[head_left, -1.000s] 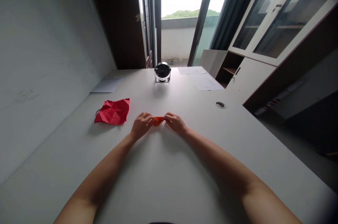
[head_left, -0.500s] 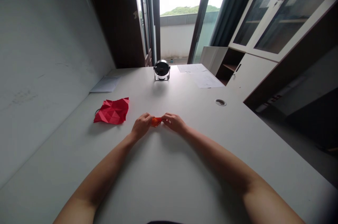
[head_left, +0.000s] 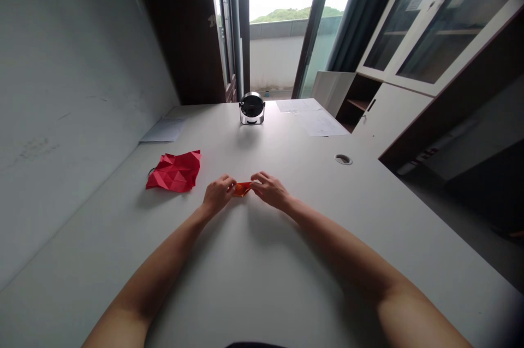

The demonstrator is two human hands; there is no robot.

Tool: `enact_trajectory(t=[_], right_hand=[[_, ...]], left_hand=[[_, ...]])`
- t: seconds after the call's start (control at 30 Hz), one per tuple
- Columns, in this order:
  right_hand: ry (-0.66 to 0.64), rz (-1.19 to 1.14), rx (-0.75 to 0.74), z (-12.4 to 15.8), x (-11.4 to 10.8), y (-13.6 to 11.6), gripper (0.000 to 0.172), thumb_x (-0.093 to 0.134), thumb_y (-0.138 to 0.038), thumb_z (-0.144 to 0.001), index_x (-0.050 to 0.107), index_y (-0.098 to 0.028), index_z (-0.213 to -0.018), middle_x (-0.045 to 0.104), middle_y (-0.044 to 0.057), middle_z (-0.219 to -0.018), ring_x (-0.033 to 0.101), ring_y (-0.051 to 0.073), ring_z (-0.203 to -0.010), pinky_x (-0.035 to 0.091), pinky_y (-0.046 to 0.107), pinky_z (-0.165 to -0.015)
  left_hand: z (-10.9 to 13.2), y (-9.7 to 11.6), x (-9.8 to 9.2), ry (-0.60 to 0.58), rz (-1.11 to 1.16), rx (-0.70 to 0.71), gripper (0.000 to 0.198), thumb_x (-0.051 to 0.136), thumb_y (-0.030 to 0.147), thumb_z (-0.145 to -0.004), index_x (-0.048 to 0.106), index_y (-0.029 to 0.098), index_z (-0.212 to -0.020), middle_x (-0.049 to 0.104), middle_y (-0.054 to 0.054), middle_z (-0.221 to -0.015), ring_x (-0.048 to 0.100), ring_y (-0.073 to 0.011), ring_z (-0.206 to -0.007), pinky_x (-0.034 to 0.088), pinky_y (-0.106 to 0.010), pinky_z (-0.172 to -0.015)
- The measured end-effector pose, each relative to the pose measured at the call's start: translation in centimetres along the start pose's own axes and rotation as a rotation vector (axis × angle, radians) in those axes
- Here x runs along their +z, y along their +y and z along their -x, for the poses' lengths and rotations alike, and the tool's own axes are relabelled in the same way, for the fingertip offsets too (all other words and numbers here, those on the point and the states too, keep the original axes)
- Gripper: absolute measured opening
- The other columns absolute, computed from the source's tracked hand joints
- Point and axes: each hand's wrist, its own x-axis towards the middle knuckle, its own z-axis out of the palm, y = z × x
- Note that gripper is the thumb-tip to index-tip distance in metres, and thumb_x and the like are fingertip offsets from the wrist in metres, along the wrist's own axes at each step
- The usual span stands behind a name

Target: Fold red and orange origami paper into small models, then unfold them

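A small piece of folded orange-red paper [head_left: 242, 189] lies between my two hands, low over the white table [head_left: 254, 260]. My left hand [head_left: 220, 193] pinches its left end with thumb and fingers closed. On the opposite side, my right hand [head_left: 269, 189] has its fingers bent and closed on the right end of the paper. The fingertips cover both ends, so only the middle of the folded piece shows. Left of my hands rests a creased red sheet of paper [head_left: 175, 172], its corners raised off the table, touched by neither hand.
A round black device on a metal stand [head_left: 251, 108] is at the table's far edge. White papers [head_left: 323, 123] lie at the back right, another sheet [head_left: 162, 130] by the left wall. A cable hole [head_left: 343, 159] is at the right. Cabinets [head_left: 393, 113] stand beyond.
My right hand's fingers have shifted slightly on the orange-red paper, and a bit more of its top edge shows. The camera view has moved very slightly; the other things stay put.
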Motion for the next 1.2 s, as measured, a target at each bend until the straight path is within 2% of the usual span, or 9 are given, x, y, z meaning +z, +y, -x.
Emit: enact_trajectory(t=[0.1, 0.27, 0.4, 0.5, 0.63, 0.8, 1.0, 1.2], right_hand=[[-0.017, 0.068, -0.072, -0.1, -0.3, -0.4, 0.016, 0.054, -0.017, -0.096, 0.069, -0.024, -0.098, 0.061, 0.008, -0.117, 0.052, 0.022, -0.104, 0.048, 0.033, -0.079], [-0.013, 0.073, -0.161, -0.6, 0.0, -1.9, 0.012, 0.055, -0.021, -0.097, 0.067, -0.020, -0.095, 0.062, 0.010, -0.106, 0.051, 0.023, -0.099, 0.043, 0.038, -0.086], [0.049, 0.052, -0.139, -0.9, 0.2, -2.7, 0.015, 0.052, -0.024, -0.100, 0.065, -0.020, -0.092, 0.062, 0.006, -0.089, 0.050, 0.020, -0.089, 0.038, 0.037, -0.089], [0.080, 0.061, -0.101, -1.0, 0.2, -2.7, 0.016, 0.052, -0.025, -0.100, 0.065, -0.021, -0.092, 0.062, 0.005, -0.083, 0.048, 0.020, -0.087, 0.036, 0.037, -0.091], [0.076, 0.073, -0.072, -0.9, 0.6, -2.7, 0.013, 0.055, -0.026, -0.099, 0.067, -0.022, -0.095, 0.064, 0.005, -0.088, 0.047, 0.021, -0.093, 0.034, 0.038, -0.094], [0.083, 0.131, -0.037, -0.8, 1.4, -2.8, 0.010, 0.061, -0.024, -0.095, 0.068, -0.023, -0.089, 0.063, 0.006, -0.090, 0.046, 0.022, -0.097, 0.033, 0.041, -0.098], [0.124, 0.187, -0.097, -0.7, 0.9, -2.4, 0.015, 0.054, -0.015, -0.097, 0.066, -0.022, -0.092, 0.065, 0.005, -0.096, 0.048, 0.022, -0.106, 0.032, 0.043, -0.107], [0.181, 0.077, -0.099, -0.6, 0.2, -2.1, 0.017, 0.052, -0.014, -0.097, 0.065, -0.024, -0.100, 0.068, 0.004, -0.106, 0.050, 0.021, -0.114, 0.030, 0.047, -0.113]], left_hand=[[0.0, 0.0, 0.1, 0.007, 0.034, -0.030, 0.013, 0.053, 0.024, -0.092, 0.066, 0.024, -0.093, 0.063, -0.005, -0.095, 0.059, -0.0157, -0.068, 0.038, -0.029, -0.061], [-0.1, 0.2, 0.3, -0.003, 0.084, -0.053, 0.012, 0.052, 0.024, -0.092, 0.064, 0.023, -0.090, 0.062, -0.004, -0.094, 0.058, -0.0151, -0.068, 0.039, -0.029, -0.062], [0.0, 0.8, 0.2, -0.031, 0.103, -0.054, 0.013, 0.051, 0.024, -0.092, 0.063, 0.022, -0.090, 0.062, -0.004, -0.097, 0.058, -0.0152, -0.072, 0.040, -0.028, -0.067], [-0.1, 1.1, 0.2, -0.049, 0.139, -0.068, 0.012, 0.052, 0.025, -0.092, 0.063, 0.021, -0.089, 0.062, -0.004, -0.095, 0.058, -0.0156, -0.073, 0.040, -0.028, -0.068], [-0.2, 1.1, 0.2, -0.054, 0.227, -0.091, 0.010, 0.054, 0.025, -0.089, 0.063, 0.020, -0.088, 0.061, -0.004, -0.092, 0.057, -0.0164, -0.074, 0.041, -0.028, -0.068], [-0.4, 1.0, 0.4, -0.036, 0.344, -0.117, 0.011, 0.053, 0.025, -0.087, 0.062, 0.019, -0.084, 0.061, -0.004, -0.088, 0.055, -0.0168, -0.073, 0.041, -0.029, -0.068], [-0.6, -0.4, 1.1, 0.013, 0.558, -0.266, 0.015, 0.053, 0.032, -0.086, 0.059, 0.019, -0.083, 0.060, -0.001, -0.077, 0.054, -0.0157, -0.068, 0.040, -0.027, -0.064], [-0.8, -1.5, 1.6, 0.038, 0.857, -0.383, 0.017, 0.054, 0.035, -0.083, 0.056, 0.018, -0.082, 0.055, 0.001, -0.072, 0.051, -0.0136, -0.066, 0.040, -0.025, -0.063]])
